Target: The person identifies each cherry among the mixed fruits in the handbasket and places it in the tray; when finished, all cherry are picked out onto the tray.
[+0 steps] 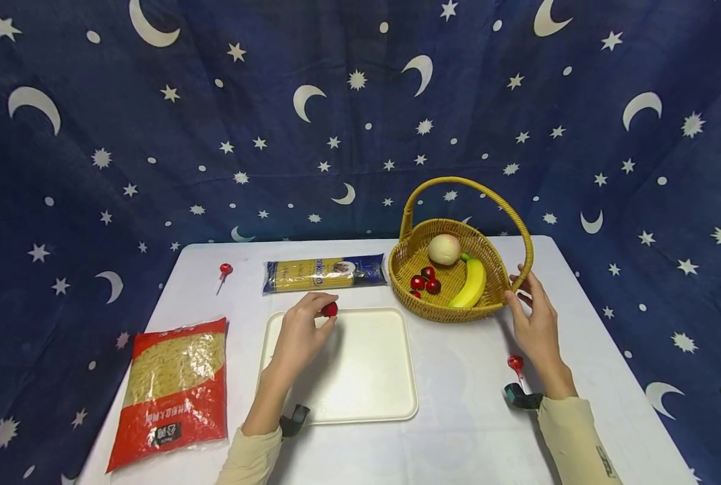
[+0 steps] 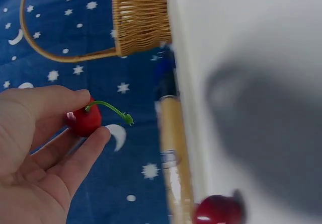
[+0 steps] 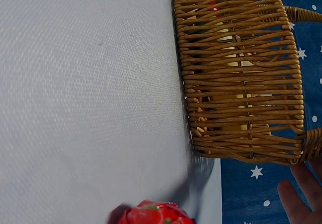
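My left hand (image 1: pixel 302 333) pinches a red cherry (image 2: pixel 84 118) between thumb and fingertips, above the cream tray (image 1: pixel 372 364). Its curved green stem points away from the fingers. A second cherry (image 2: pixel 217 210) lies on the tray in the left wrist view; in the head view it is hidden. My right hand (image 1: pixel 536 327) holds the wicker basket (image 1: pixel 442 313) at its right side, by the foot of the handle. Inside the basket are a peach (image 1: pixel 444 249), a banana (image 1: pixel 471 283) and several cherries (image 1: pixel 426 281).
Behind the tray lies a pack of spaghetti (image 1: pixel 324 273). A red bag of pasta (image 1: pixel 175 391) is at the left, with a red lollipop (image 1: pixel 225 269) beyond it. Another red lollipop (image 1: pixel 515 364) lies beside my right wrist. A starry blue cloth (image 1: pixel 360 135) hangs behind the table.
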`<state>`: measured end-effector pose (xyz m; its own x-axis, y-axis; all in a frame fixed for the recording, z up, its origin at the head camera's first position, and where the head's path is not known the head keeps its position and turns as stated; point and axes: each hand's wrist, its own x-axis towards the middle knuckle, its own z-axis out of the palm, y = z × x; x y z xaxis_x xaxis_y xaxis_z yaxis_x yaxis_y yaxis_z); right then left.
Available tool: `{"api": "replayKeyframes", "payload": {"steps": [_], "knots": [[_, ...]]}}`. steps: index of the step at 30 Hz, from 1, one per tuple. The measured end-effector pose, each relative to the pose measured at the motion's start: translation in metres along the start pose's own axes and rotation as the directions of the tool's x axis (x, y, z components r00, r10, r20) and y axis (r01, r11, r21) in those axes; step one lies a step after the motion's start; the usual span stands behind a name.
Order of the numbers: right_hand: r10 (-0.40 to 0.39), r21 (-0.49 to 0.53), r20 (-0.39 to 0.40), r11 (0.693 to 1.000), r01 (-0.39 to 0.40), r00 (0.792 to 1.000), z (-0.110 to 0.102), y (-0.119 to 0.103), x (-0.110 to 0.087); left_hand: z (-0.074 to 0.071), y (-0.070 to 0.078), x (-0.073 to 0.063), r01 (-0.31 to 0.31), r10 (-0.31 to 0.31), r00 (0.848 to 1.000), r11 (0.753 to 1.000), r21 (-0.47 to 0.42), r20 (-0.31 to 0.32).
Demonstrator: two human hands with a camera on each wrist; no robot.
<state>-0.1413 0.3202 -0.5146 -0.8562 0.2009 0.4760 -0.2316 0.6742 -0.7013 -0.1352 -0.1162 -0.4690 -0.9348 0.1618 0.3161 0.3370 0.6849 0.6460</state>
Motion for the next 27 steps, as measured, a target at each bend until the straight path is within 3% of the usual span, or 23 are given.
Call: {"api": "replayKeyframes", "payload": {"steps": [9, 15, 21, 27], "knots": [[-0.001, -0.006, -0.003, 1.0, 0.001, 1.0, 0.001, 0.0, 0.0, 0.018, -0.02, -0.015, 0.066, -0.069, 0.995, 0.997, 0.041, 0.074], [0.0, 0.002, -0.002, 1.0, 0.0, 1.0, 0.001, 0.0, 0.001, 0.025, -0.028, -0.018, 0.128, -0.139, 0.983, 0.987, 0.096, 0.118], [0.006, 0.001, 0.001, 1.0, -0.006, 1.0, 0.0, 0.0, 0.0, 0.027, -0.031, -0.019, 0.101, -0.126, 0.975, 0.985, 0.141, 0.185], [-0.003, 0.009, 0.005, 1.0, 0.003, 1.0, 0.0, 0.001, 0.0, 0.028, -0.03, -0.021, 0.102, -0.13, 0.972, 0.984, 0.149, 0.195]]}}
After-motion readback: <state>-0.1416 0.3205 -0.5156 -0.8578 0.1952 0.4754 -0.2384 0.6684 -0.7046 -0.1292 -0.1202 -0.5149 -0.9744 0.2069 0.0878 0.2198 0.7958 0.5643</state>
